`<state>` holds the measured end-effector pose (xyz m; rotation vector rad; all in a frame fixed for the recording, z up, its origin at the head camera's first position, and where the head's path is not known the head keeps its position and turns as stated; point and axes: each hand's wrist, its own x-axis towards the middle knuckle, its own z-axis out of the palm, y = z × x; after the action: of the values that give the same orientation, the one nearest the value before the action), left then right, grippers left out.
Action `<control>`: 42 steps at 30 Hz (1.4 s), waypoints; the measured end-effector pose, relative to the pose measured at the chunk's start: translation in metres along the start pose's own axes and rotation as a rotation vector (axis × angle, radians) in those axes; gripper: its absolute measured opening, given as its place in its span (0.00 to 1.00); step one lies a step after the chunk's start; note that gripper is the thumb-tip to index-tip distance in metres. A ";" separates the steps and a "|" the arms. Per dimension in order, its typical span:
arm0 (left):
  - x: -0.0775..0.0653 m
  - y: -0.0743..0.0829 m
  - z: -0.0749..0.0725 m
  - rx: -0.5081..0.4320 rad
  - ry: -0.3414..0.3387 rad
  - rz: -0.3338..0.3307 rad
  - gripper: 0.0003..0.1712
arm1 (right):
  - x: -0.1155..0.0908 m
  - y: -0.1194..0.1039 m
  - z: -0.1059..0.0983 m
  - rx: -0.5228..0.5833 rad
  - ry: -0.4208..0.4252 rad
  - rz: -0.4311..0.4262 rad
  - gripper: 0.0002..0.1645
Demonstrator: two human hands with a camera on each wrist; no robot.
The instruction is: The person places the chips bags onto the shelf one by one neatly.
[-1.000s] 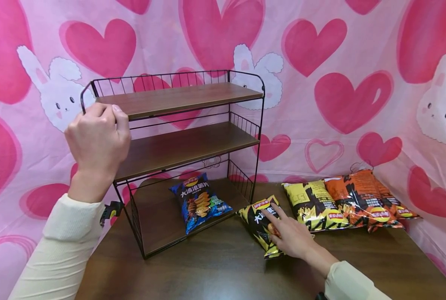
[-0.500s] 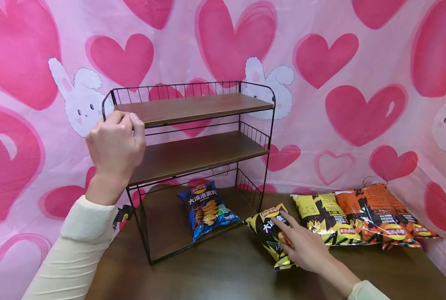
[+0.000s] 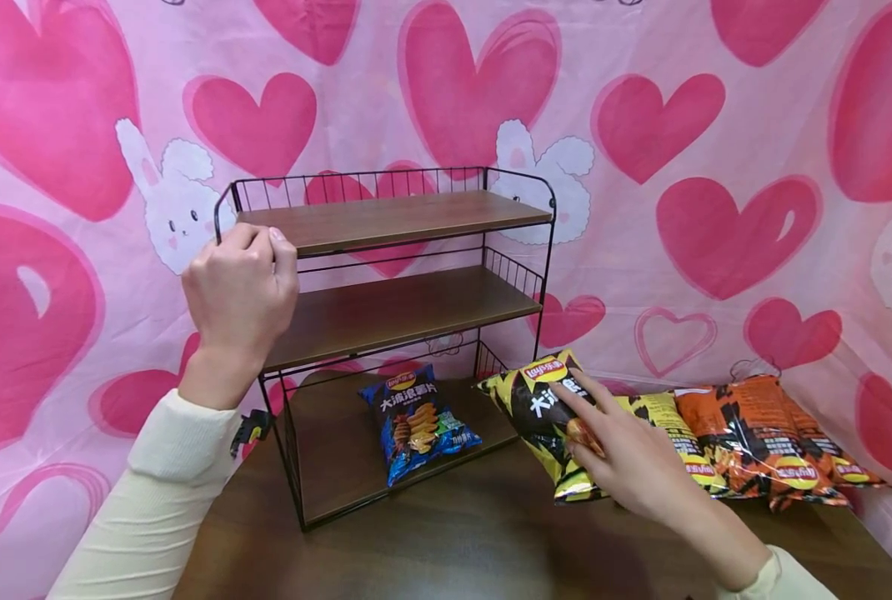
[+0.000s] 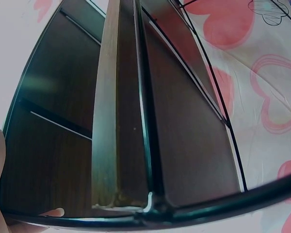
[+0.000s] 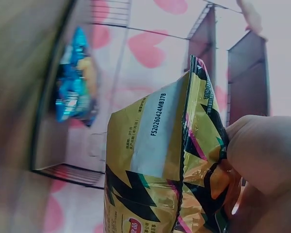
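My right hand [image 3: 641,454] grips a yellow-and-black potato chip bag [image 3: 543,417] by its right side, holding it tilted above the table in front of the rack's lower right corner. In the right wrist view, the thumb presses on the crinkled bag [image 5: 145,145] and its printed back faces the camera. My left hand [image 3: 239,287] is curled round the upper left of a three-tier shelf rack [image 3: 393,221] with black wire sides. Its fingers mostly fall outside the left wrist view, near the black metal frame [image 4: 155,213]. A blue chip bag [image 3: 416,425] lies on the rack's bottom shelf.
Right of the rack, another yellow chip bag [image 3: 663,417] lies on the table [image 3: 461,542], partly behind my right hand. Beside it are orange chip bags [image 3: 746,425]. A pink heart-patterned cloth [image 3: 641,275] hangs close behind the rack.
My right hand has lifted the yellow-and-black chip bag off the table, up toward the rack's lower right corner. My left hand keeps its hold on the rack. The head view has shifted slightly.
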<state>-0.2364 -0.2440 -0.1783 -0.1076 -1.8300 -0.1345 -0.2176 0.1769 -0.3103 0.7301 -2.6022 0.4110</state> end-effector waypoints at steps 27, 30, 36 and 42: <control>0.001 -0.001 -0.004 0.016 -0.016 -0.010 0.28 | 0.069 -0.038 -0.042 0.060 0.162 -0.055 0.41; 0.002 -0.001 -0.004 0.015 -0.011 -0.003 0.28 | 0.076 -0.041 -0.043 0.062 0.174 -0.077 0.41; 0.000 -0.001 -0.002 0.020 -0.002 0.011 0.28 | 0.100 -0.044 -0.043 0.076 0.163 -0.075 0.41; -0.001 -0.001 -0.001 0.022 0.009 0.020 0.28 | 0.131 -0.043 -0.046 0.127 0.161 -0.034 0.40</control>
<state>-0.2348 -0.2449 -0.1792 -0.1090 -1.8206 -0.1006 -0.2827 0.1033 -0.2029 0.7485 -2.4270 0.6035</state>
